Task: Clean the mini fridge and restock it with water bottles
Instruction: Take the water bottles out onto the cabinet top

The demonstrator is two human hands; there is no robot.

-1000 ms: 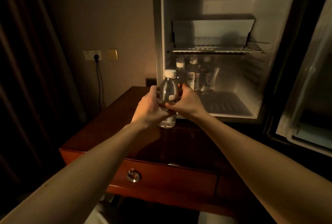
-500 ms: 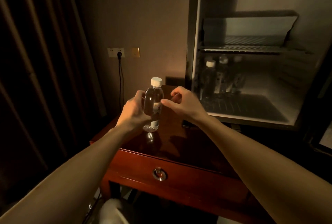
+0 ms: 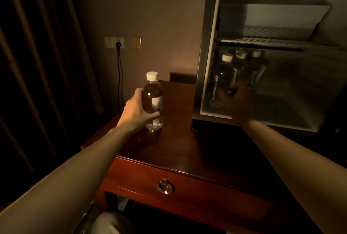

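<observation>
Mini fridge (image 3: 206, 64) stands open on the right of a dark wooden table (image 3: 187, 149), its lower compartment holding three capped bottles (image 3: 240, 68) upright at the left wall beneath a wire shelf (image 3: 262, 43). I see my left hand (image 3: 137, 111) wrapped round a water bottle (image 3: 153, 100) with a white cap, which stands upright on the tabletop just left of the fridge, its base at or just above the wood. My right hand (image 3: 236, 100) reaches into the lower compartment beside the front bottle; it is dark and blurred, so I cannot tell whether its fingers are spread or closed. The held bottle carries a pale label with a dark mark, too small to read. The table has a drawer with a ring pull (image 3: 164, 186). On the wall behind are a socket (image 3: 114, 42) with a black plug and cord, and a yellowish plate (image 3: 136, 43) beside it. Curtains (image 3: 37, 64) hang at the left.
</observation>
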